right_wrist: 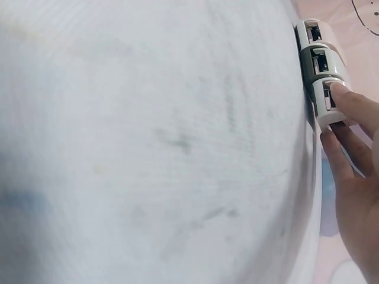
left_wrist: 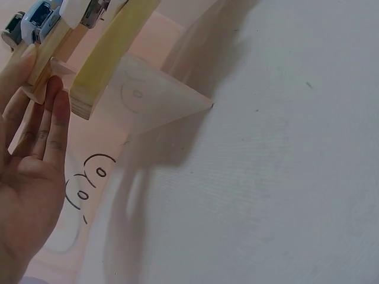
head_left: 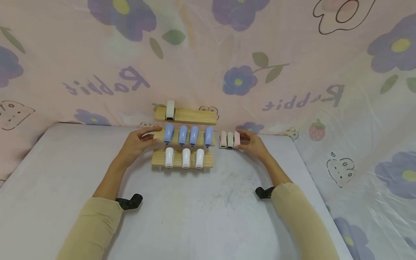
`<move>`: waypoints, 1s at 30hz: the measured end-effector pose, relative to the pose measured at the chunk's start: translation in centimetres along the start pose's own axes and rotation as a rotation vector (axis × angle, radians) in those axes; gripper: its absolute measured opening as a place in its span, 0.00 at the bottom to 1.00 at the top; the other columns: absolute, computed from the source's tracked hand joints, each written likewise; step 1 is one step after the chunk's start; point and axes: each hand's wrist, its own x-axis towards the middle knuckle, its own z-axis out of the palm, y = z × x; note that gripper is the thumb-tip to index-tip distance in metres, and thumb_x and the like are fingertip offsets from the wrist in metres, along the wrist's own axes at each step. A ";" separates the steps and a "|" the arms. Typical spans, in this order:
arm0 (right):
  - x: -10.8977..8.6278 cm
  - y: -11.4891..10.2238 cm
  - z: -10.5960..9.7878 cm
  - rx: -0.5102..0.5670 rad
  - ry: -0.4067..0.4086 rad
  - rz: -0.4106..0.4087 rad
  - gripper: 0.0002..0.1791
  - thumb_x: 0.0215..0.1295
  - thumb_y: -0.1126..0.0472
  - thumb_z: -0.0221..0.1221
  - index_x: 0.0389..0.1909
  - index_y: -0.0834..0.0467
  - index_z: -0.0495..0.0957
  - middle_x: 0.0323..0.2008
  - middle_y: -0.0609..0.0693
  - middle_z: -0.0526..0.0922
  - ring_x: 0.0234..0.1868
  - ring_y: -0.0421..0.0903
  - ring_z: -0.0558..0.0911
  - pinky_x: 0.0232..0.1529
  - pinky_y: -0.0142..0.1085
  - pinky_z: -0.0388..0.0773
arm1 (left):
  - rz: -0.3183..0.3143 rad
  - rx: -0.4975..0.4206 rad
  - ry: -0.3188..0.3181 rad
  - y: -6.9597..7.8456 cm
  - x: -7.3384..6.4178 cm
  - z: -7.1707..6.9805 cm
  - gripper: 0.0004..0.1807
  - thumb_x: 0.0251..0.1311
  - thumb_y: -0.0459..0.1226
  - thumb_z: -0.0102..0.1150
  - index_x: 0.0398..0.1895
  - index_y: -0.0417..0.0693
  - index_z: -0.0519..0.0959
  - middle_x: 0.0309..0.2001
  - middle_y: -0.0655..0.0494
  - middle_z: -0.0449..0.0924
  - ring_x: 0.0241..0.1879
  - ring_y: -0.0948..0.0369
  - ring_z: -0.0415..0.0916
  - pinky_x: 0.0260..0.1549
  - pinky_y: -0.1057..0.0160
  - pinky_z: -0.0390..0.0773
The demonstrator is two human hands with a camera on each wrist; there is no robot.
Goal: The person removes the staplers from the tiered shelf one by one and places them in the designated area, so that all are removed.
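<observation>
I've got left hand (head_left: 134,145) pinching rack (head_left: 192,116), right hand (head_left: 255,145) pinching end stapler (head_left: 237,137); eight shelved, three remaining (my guess).

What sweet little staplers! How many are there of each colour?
Blue staplers: 4
White staplers: 3
Pink staplers: 2
Pale green stapler: 1
Top stapler (pale, exact shade unclear): 1
Total: 11

2 mirrored "Rabbit" prints (head_left: 104,86) on cloth (head_left: 191,77)
</observation>
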 end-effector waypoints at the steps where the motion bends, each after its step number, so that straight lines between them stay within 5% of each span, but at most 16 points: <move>1: 0.0 0.0 0.0 0.005 -0.001 0.006 0.39 0.58 0.69 0.70 0.71 0.63 0.65 0.62 0.67 0.74 0.62 0.62 0.75 0.62 0.52 0.73 | 0.000 0.002 -0.002 0.0 0.0 0.0 0.25 0.62 0.32 0.66 0.63 0.39 0.75 0.63 0.53 0.74 0.52 0.61 0.78 0.48 0.70 0.80; 11: -0.2 -0.6 0.2 0.105 -0.028 0.035 0.40 0.59 0.75 0.67 0.71 0.68 0.61 0.65 0.71 0.68 0.64 0.67 0.71 0.65 0.54 0.70 | 0.006 -0.008 -0.011 0.3 -0.1 0.1 0.26 0.62 0.32 0.66 0.64 0.37 0.74 0.64 0.53 0.73 0.51 0.62 0.78 0.48 0.70 0.80; 19: -0.3 0.4 0.3 0.040 -0.028 0.042 0.40 0.58 0.69 0.70 0.71 0.63 0.63 0.67 0.65 0.68 0.65 0.64 0.71 0.64 0.54 0.71 | -0.025 0.000 -0.003 0.3 -0.4 0.4 0.27 0.63 0.32 0.66 0.65 0.39 0.74 0.65 0.54 0.72 0.54 0.61 0.76 0.49 0.71 0.79; 30: -0.2 -0.5 0.9 0.006 0.123 -0.043 0.35 0.59 0.67 0.69 0.68 0.63 0.68 0.65 0.61 0.72 0.66 0.59 0.72 0.67 0.46 0.69 | -0.005 -0.001 0.005 0.1 -0.3 0.2 0.27 0.63 0.33 0.66 0.65 0.39 0.74 0.65 0.51 0.72 0.54 0.62 0.76 0.50 0.72 0.78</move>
